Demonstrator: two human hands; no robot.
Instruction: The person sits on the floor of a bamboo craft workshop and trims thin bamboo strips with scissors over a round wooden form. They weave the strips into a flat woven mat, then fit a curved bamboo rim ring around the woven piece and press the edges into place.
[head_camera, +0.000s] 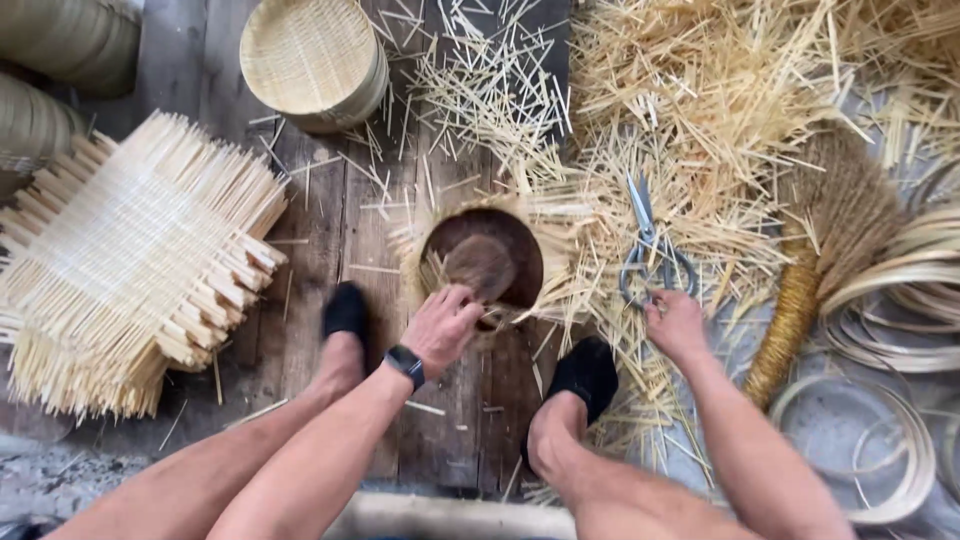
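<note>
My left hand (441, 325), with a dark watch on its wrist, rests its fingers on the near rim of a round brown mould (484, 258) that has bamboo strips standing up around it. My right hand (675, 322) reaches to the handles of a pair of metal scissors (650, 250) lying on loose bamboo strips, and its fingers touch the handle loops. I cannot tell whether the fingers have closed around them. My two feet in black socks (346, 312) sit either side of the mould.
A stack of flat woven bamboo mats (130, 265) lies at the left. Round woven baskets (312, 60) stand at the top. A hand broom (835, 250) and coiled bamboo hoops (880, 440) are at the right. Cut strips (700, 90) litter the wooden floor.
</note>
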